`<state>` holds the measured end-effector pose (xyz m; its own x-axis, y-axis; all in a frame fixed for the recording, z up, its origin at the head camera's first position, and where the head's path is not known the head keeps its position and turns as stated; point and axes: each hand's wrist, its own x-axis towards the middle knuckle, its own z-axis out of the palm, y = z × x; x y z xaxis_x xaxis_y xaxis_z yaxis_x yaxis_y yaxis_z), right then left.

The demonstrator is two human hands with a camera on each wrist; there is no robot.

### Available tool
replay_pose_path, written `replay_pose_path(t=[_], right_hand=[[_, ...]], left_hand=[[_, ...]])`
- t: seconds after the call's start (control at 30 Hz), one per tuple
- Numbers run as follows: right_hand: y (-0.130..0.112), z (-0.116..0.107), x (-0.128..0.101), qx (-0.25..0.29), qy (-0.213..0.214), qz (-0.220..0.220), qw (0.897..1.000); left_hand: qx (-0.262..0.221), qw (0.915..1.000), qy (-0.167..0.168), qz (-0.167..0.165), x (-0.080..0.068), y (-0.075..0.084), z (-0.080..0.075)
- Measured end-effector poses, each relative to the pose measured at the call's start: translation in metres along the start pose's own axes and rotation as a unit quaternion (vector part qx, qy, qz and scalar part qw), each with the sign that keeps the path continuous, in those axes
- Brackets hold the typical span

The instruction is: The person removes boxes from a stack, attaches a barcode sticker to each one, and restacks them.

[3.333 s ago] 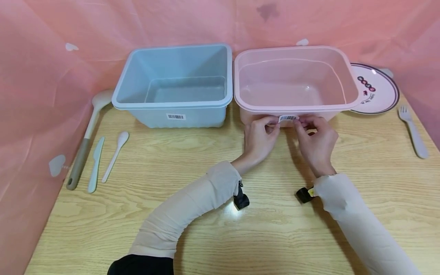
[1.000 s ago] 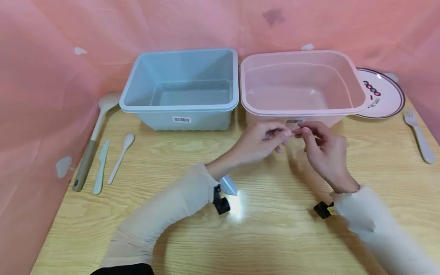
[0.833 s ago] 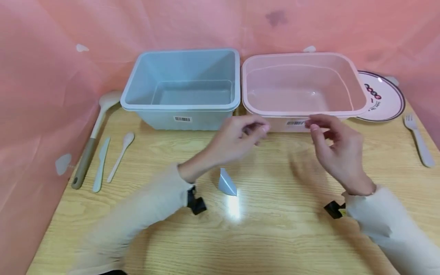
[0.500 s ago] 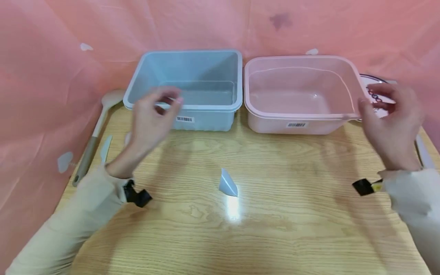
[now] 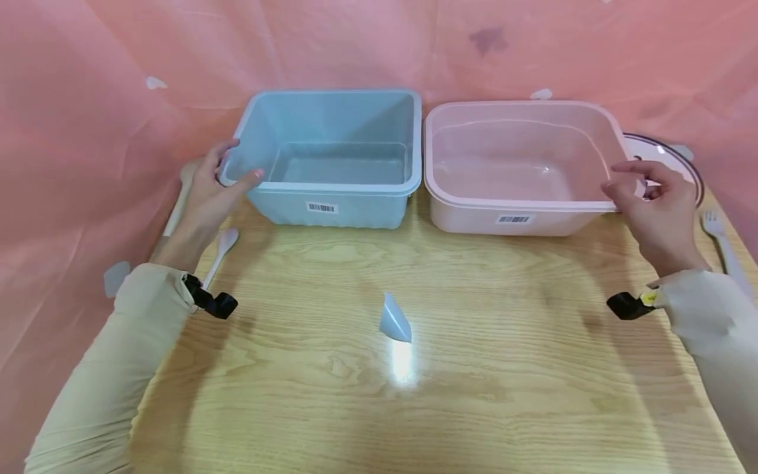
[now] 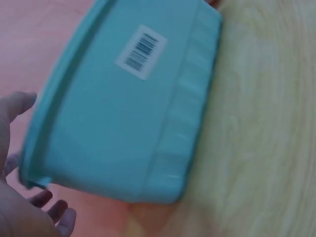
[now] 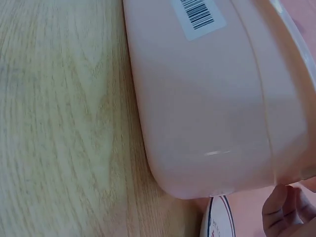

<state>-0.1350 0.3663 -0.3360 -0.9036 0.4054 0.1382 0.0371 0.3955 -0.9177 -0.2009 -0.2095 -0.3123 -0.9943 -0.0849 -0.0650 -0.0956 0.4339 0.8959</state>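
A blue plastic bin (image 5: 337, 205) and a pink plastic bin (image 5: 468, 220) stand side by side, each with a barcode label on its front. My left hand (image 5: 210, 194) is at the blue bin's front left corner, thumb over the rim and fingers outside it. In the left wrist view the blue bin (image 6: 113, 118) has visible gaps between it and the fingers. At the pink bin's right end, my right hand (image 5: 660, 210) holds the rim, its fingers bent beneath it. The right wrist view shows these fingers (image 7: 279, 210) against the pink bin (image 7: 197, 108).
On the wooden table (image 5: 331, 408) lies a small curled pale blue-grey piece (image 5: 395, 320). A plate (image 5: 663, 155) and a fork (image 5: 722, 243) are at the right. Left are a small spoon (image 5: 224, 247) and a long-handled spoon (image 5: 180, 201), partly behind the left arm. Pink cloth rises behind.
My hands have drawn apart from the pink bin's front label. The left moved to the blue bin's left corner, the right to the pink bin's right rim. The curled piece has come into view.
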Motion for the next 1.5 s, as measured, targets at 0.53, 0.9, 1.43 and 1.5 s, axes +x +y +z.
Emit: replay_pose_path(t=[0.53,0.9,1.43,1.5], right_hand=[[0.002,-0.003,0.009,0.265,-0.008,0.081,0.961],[0.004,-0.003,0.01,0.202,0.016,0.077,0.976],[-0.006,-0.013,0.005,0.278,0.044,0.057,0.958],[-0.013,-0.013,0.004,0.297,0.066,0.058,0.951]], left_hand=[[-0.144,0.9891,0.025,0.021,-0.001,-0.018,0.016],[-0.173,0.9845,0.025,0.017,-0.002,-0.019,0.018],[-0.178,0.9834,0.028,0.022,0.001,-0.022,0.02],[-0.18,0.9831,0.027,0.023,0.001,-0.021,0.021]])
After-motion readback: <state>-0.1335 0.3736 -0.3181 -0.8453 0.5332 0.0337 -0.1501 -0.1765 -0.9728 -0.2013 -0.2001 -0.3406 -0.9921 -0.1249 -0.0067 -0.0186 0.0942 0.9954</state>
